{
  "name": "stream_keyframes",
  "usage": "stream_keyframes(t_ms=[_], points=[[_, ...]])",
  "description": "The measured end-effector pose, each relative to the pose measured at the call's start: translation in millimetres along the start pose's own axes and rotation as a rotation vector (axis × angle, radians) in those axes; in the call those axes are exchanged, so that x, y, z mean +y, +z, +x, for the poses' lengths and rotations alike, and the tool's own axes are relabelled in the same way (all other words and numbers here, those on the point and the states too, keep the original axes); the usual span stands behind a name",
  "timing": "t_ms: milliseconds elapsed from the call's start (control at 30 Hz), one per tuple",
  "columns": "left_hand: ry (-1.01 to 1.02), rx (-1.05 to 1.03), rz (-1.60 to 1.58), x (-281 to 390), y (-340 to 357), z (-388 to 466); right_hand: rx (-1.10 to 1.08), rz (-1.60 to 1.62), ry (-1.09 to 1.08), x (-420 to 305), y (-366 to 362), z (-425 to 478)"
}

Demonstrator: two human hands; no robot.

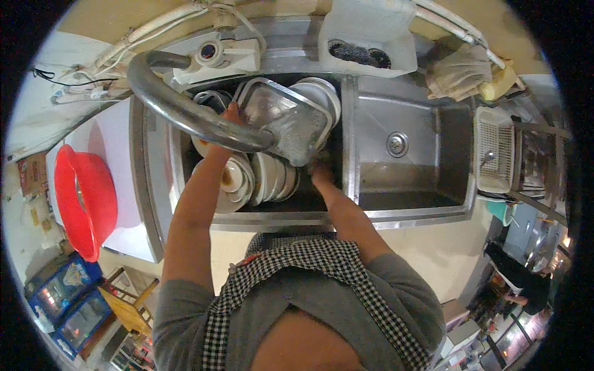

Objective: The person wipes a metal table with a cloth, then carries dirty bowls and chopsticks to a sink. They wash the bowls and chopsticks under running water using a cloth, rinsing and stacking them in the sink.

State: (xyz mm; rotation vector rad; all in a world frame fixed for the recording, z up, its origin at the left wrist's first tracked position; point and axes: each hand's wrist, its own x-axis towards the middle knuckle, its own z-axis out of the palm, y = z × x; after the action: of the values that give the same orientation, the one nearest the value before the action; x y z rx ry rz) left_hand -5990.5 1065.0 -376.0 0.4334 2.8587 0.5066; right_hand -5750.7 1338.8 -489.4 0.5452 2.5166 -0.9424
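Water runs from the curved metal faucet [199, 116] onto a rectangular metal tray [264, 104] tilted in the left sink basin. My left hand [232, 116] is at the tray's left edge, partly behind the faucet, gripping its rim. My right hand [321, 172] is low in the basin, below the tray's lower right corner; it is dark and blurred, so whether it touches the tray is unclear. Stacked white plates and bowls [274, 178] lie below the tray, near my left forearm. More white plates [320, 95] lean behind the tray's upper right side.
Right of the divider is a second metal basin with a drain [397, 144]. A white container [371, 28] with dark scrubbers stands behind. A red plastic basin [88, 199] rests on the left surface, a white plastic basket [494, 153] at right. Another person [529, 287] is at far right.
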Motion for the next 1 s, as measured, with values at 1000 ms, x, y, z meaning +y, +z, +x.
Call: stream_keyframes(t_ms=[1000], points=[[-0.536, -0.006, -1.372, 109.6, -32.5, -120.3, 0.321, -0.057, -0.331, -179.8, -78.2, 15.1]])
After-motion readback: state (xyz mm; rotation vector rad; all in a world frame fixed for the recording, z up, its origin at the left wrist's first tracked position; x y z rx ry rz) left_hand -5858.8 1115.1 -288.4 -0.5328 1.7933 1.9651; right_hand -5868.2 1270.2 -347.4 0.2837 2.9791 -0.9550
